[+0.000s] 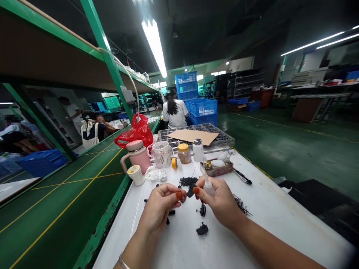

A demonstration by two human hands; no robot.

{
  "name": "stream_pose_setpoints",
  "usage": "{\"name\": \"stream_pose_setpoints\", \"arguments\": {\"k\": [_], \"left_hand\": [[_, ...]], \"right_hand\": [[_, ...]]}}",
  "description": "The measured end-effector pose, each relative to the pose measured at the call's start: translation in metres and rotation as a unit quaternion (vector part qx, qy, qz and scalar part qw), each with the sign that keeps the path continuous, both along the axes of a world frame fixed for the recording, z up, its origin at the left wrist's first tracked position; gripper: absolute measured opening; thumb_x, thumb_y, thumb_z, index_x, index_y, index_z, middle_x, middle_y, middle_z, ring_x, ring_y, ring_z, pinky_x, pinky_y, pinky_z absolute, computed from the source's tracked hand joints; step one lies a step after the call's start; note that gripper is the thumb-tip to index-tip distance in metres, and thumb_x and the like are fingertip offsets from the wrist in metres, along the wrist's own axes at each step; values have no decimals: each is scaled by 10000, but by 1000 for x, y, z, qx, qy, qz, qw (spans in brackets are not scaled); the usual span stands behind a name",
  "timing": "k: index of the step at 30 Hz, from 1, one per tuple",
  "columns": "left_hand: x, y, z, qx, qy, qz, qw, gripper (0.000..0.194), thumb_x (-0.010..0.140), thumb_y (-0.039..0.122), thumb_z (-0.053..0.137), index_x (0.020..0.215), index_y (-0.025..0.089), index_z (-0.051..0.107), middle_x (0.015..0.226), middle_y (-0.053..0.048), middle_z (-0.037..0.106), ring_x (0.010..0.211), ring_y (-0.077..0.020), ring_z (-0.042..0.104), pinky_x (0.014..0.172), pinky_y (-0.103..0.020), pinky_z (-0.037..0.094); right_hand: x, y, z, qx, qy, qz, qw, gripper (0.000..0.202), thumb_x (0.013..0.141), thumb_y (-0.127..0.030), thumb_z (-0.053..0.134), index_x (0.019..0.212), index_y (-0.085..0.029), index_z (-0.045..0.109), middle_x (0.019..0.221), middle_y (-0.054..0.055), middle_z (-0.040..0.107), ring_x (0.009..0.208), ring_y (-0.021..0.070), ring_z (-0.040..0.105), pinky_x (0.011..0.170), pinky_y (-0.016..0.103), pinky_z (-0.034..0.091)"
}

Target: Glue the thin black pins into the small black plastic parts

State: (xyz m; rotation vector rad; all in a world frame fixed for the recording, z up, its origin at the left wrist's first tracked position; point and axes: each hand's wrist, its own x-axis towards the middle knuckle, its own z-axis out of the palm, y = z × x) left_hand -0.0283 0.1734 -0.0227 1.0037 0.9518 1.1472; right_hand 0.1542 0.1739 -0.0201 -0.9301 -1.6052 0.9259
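Though close together and curled, left grip (162,207) unclear, right grip (220,201) around white bottle (208,186).

A thermos mug (142,161) stands beyond and left of the left hand (159,205). Beyond the right hand (221,201) lies a tray (221,171).

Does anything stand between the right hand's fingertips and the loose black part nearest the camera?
Yes: another black part lies on the white tabletop, between the fingertips of the right hand and the nearest black part. Nothing else visible intervenes.
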Motion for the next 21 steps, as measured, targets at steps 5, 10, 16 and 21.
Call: {"name": "stream_pose_setpoints", "arguments": {"k": [5,10,16,21], "left_hand": [[-6,4,-10,-56,-93,2,994,207,634,186,816,745,98,665,826,-69,690,688,-114,622,589,-185,505],[-9,4,-13,-84,-151,-12,985,191,645,131,799,762,116,648,822,-54,678,676,-104,616,545,-163,489],[-9,3,-16,-89,-184,-36,978,207,646,140,803,735,115,618,797,-51,671,608,-80,596,539,-156,487],[-5,0,-13,-95,-193,-45,976,263,600,146,837,733,124,612,793,-36,663,675,-96,626,571,-145,505]], "right_hand": [[-4,-4,0,-43,12,53,998,311,797,-422,653,669,-152,567,580,-2,553,525,117,486,492,230,378],[-6,-7,0,-70,28,92,993,296,794,-400,668,672,-146,575,590,-5,558,528,103,485,507,217,388],[-9,-9,-2,-86,32,105,990,304,782,-407,680,675,-145,568,585,-7,560,522,97,483,493,209,381],[-9,-8,-1,-70,19,98,993,319,794,-430,657,664,-150,575,580,-3,567,521,103,490,503,221,395]]}}
